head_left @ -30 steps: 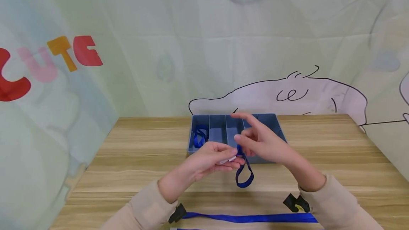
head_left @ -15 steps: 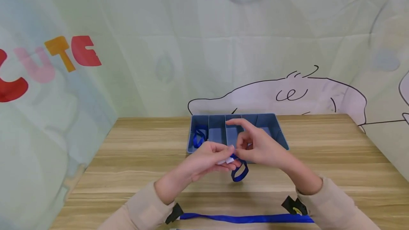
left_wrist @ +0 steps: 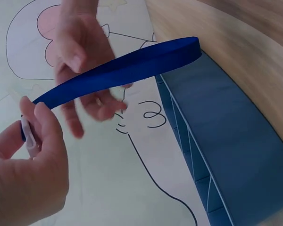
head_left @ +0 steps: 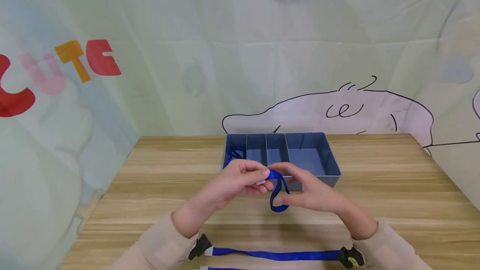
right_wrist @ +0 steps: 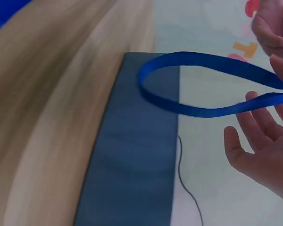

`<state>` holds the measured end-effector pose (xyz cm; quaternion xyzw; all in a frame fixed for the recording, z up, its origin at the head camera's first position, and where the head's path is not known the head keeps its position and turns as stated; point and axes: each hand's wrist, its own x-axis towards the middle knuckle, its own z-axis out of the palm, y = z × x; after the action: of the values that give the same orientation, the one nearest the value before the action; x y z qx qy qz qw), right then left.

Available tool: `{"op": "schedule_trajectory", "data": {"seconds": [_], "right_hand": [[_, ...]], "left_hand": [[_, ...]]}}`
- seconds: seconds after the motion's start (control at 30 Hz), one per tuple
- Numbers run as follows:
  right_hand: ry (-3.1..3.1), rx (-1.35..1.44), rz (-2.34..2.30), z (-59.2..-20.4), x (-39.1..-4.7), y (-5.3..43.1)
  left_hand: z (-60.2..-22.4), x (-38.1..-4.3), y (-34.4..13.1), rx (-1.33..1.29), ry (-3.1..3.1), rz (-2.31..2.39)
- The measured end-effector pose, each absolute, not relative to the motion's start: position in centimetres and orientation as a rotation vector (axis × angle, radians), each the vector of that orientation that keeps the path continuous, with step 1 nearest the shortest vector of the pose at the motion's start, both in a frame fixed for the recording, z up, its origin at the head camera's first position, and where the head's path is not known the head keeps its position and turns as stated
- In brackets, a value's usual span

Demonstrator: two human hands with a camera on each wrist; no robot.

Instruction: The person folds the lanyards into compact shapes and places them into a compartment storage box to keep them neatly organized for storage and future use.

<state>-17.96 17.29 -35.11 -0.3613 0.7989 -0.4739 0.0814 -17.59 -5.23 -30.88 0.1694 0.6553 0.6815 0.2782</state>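
My left hand pinches a folded blue lanyard between thumb and fingers, above the table in front of the box. A small white end piece of it shows at those fingertips in the left wrist view. From there the blue band runs out to the right as a hanging loop. My right hand stands beside this loop with fingers and thumb spread apart. In the right wrist view the loop reaches past the right hand's fingers, which are not closed on it.
A grey-blue divided box stands at the table's back edge. Another coiled blue lanyard lies in its left compartment, partly hidden by my left hand. Stretched blue straps with white ends lie near the front. A printed curtain hangs behind.
The right hand first moved in to the lanyard at the left fingertips, then spread its fingers around the loop. My left hand has shifted slightly left, still pinching.
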Motion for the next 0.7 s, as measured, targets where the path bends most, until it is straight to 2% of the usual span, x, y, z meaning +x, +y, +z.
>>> {"op": "schedule_trajectory", "data": {"seconds": [0.2, 0.47, 0.7], "right_hand": [[2.241, -1.009, -1.552, -36.5, -18.4, 18.2], [1.957, -0.949, -1.66, -37.7, -18.8, 22.4], [1.802, -1.009, -1.598, -36.9, -18.8, 24.0]], "left_hand": [[-30.5, -17.8, -6.0, 0.468, 1.753, 1.866], [-31.3, -18.9, -8.3, 0.464, 1.826, 1.833], [-32.5, -19.1, -8.7, 0.464, 1.935, 1.688]]}}
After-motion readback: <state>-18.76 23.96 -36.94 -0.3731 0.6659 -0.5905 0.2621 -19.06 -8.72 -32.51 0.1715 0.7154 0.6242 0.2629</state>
